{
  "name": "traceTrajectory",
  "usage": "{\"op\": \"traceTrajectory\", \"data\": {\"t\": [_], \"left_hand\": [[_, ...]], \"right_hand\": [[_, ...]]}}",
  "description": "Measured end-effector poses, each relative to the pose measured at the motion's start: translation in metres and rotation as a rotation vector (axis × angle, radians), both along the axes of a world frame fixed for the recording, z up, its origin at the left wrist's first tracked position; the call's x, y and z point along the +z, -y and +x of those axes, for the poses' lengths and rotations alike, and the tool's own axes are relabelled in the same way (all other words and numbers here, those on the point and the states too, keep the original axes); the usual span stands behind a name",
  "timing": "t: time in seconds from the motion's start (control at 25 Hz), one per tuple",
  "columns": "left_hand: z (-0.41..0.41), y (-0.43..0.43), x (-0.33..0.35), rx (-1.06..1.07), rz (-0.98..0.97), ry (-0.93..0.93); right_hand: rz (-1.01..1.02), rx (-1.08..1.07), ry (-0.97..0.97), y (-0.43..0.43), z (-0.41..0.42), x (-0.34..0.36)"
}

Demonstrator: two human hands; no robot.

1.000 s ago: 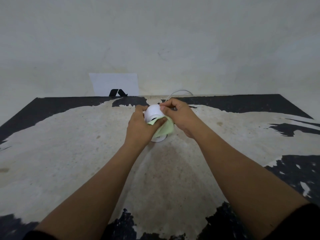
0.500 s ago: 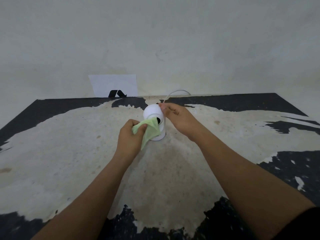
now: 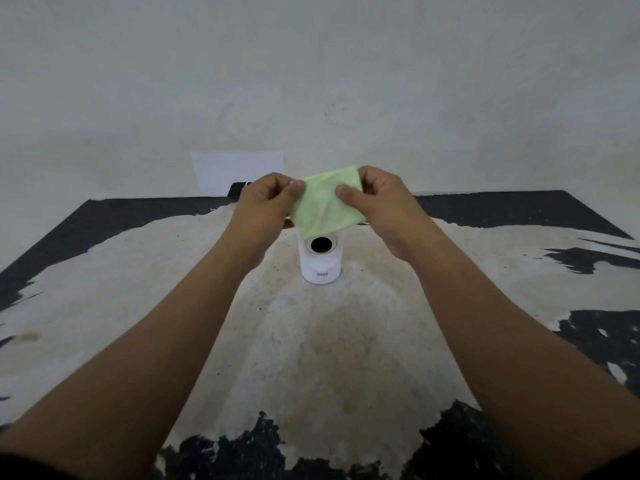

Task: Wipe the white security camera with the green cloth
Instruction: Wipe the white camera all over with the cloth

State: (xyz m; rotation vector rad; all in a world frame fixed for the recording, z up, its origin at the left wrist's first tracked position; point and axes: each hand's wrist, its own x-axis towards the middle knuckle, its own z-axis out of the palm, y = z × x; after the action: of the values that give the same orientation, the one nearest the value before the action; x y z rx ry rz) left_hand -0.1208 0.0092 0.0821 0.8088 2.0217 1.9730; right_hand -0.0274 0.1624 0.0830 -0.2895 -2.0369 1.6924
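The white security camera (image 3: 320, 264) stands upright on the worn table (image 3: 311, 341), its dark lens facing me. Above it the green cloth (image 3: 325, 202) is held spread out in the air and covers the top of the camera. My left hand (image 3: 268, 202) pinches the cloth's left edge. My right hand (image 3: 379, 202) pinches its right edge, thumb on the front of the cloth. Neither hand touches the camera.
A white card (image 3: 235, 169) with a black mark leans against the pale wall behind the table. The tabletop is black with a large pale worn patch in the middle. The camera's cable is hidden behind my hands.
Both hands have lifted off the camera. The cloth, bunched in my left hand against the camera before, is now held up and stretched between both hands above it.
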Motion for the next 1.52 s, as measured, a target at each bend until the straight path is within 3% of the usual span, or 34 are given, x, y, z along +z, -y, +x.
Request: {"op": "traceTrajectory", "data": {"t": [0.12,0.2,0.28,0.4,0.56,0.68,0.76,0.96,1.12,1.24,1.32,1.4,1.52], "left_hand": [[-0.014,-0.006,-0.015,0.105,-0.033,0.055],[-0.018,-0.012,-0.029,0.050,-0.143,0.077],[-0.022,-0.019,-0.043,0.006,-0.233,0.109],[-0.022,-0.022,-0.057,0.009,-0.206,0.139],[-0.025,-0.024,-0.071,0.051,-0.200,0.152],[-0.025,-0.026,-0.076,0.066,-0.184,0.161],[-0.025,-0.027,-0.076,0.066,-0.197,0.168],[-0.028,-0.029,-0.082,0.067,-0.212,0.197],[-0.030,-0.029,-0.086,0.058,-0.203,0.216],[-0.031,-0.029,-0.088,0.042,-0.194,0.211],[-0.031,-0.028,-0.087,0.026,-0.189,0.221],[-0.031,-0.028,-0.087,0.029,-0.190,0.226],[-0.028,-0.028,-0.085,0.053,-0.209,0.217]], "right_hand": [[0.057,-0.236,-0.054,-0.017,-0.017,0.012],[0.191,-0.317,-0.045,-0.020,-0.026,0.012],[0.333,-0.246,0.039,-0.013,-0.032,0.002],[0.456,-0.047,0.173,0.001,-0.029,-0.022],[0.316,0.061,0.142,0.011,-0.032,-0.027],[0.220,0.099,0.332,0.009,-0.051,-0.026],[0.039,0.059,0.409,0.005,-0.058,-0.033],[-0.274,0.060,0.295,0.001,-0.046,-0.071],[-0.195,0.018,0.192,0.010,-0.034,-0.069],[0.042,0.052,0.107,0.018,-0.031,-0.045],[0.170,0.087,0.178,0.017,-0.041,-0.031],[0.082,0.107,0.272,0.012,-0.052,-0.021],[-0.245,0.095,0.327,-0.002,-0.061,-0.031]]}}
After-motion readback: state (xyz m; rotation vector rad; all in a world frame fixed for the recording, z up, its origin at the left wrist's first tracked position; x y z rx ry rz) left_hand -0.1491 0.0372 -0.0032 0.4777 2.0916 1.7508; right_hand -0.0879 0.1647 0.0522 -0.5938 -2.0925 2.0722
